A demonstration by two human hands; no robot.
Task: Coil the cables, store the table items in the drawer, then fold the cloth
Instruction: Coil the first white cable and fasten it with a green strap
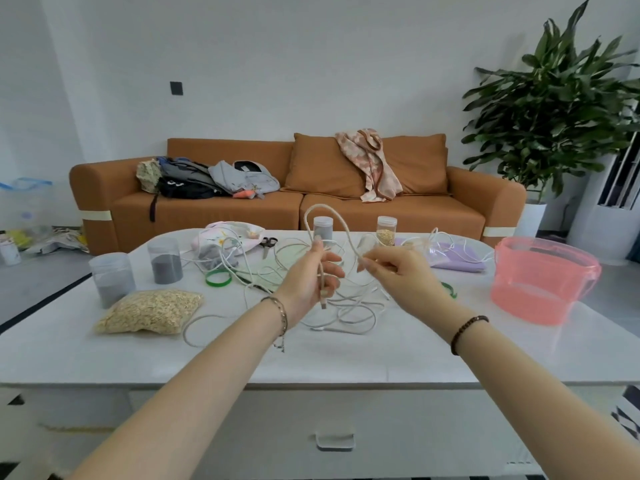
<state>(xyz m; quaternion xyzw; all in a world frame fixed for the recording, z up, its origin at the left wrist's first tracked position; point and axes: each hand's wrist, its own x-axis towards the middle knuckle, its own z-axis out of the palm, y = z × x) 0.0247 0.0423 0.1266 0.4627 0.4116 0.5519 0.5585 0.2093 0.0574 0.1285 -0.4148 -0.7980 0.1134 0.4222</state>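
Under the near edge of the table (346, 355), the drawer (335, 410) is shut, so I cannot see how much room is inside.

Above the middle of the table, my left hand (311, 275) has its fingers curled round one end of the tan cable (320, 205). The plug hangs down below my palm. My right hand (398, 275) pinches the same cable with finger and thumb. The cable goes up in one tall loop between my hands.

I think I am on the first step, the coiling. Next, I think I need to bring the loop over to my left hand, hold it there, and slide my right hand along for more cable.

On the table under my hands lie the white cables (353, 306), all mixed up. I cannot tell how many there are, or which end goes with which. I cannot see where the tan cable goes past my right hand.

At the far right side of the table lies the purple cloth (457, 258). It is partly under a clear bag (436, 254), so I cannot see all of it.
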